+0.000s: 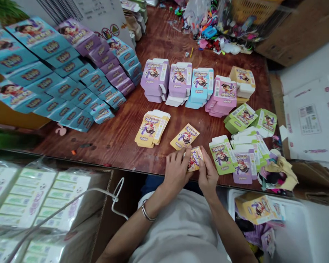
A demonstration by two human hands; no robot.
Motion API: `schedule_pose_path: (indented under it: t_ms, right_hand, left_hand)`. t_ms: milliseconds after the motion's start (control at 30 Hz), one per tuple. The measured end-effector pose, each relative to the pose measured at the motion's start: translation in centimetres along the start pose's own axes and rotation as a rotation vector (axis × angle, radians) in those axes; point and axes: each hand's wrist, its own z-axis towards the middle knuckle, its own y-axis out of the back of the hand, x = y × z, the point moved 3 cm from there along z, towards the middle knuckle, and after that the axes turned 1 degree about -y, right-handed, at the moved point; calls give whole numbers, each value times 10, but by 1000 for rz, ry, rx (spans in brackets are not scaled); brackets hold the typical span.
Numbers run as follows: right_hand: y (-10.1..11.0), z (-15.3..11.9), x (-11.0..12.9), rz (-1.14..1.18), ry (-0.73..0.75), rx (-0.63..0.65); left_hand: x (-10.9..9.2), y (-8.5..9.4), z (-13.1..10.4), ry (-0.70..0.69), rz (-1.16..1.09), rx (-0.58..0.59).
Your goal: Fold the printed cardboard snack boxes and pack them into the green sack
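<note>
At far left, bagged boxes (41,197) sit below the table (120,146), with a white wire (115,198) running across them. Above, blue boxes (67,84) stand stacked, purple ones (109,62) among them; a pink trinket (60,129) lies near their foot. Next comes a yellow pile (150,128), well clear of the hands. The left hand (178,166) closes on the left side of the held box (196,157), a yellow one at the table's near edge; a loose box (185,136) crowds its fingers from just beyond. The right hand (207,171) pinches the right side. Behind, a row of piles (201,84) spans the table, with toys (211,33) at the back. Green boxes (222,155) hem in the right hand, then cloth (285,171) and, lower, a white bin (298,226).
</note>
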Motion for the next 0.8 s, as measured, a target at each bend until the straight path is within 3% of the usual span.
schedule_pose_path:
  t_ms: [100,233,333,433,500,567,667,800]
  right_hand:
    - [2,6,4,-3,126,-25]
    - [-6,49,2,18,74,17]
    - [-20,90,-15,-79,6,15]
    - [-35,113,-36,-283,69,53]
    - [-40,115,-44,-370,116,56]
    - [-37,110,-42,-397,154,3]
    - [-27,98,-20,-389,217,-59]
    - [-32,84,16,-390,377,-10]
  left_hand:
    - [-3,2,-1,-1,35,-50]
    - [9,13,9,14,-52,-160]
    - [42,26,25,101,-114,-238]
    - [89,34,40,325,-23,-258]
    - [116,33,46,487,44,-185]
    - [130,29,49,563,67,-81]
    - [130,27,50,539,67,-18]
    - [117,32,48,499,114,-75]
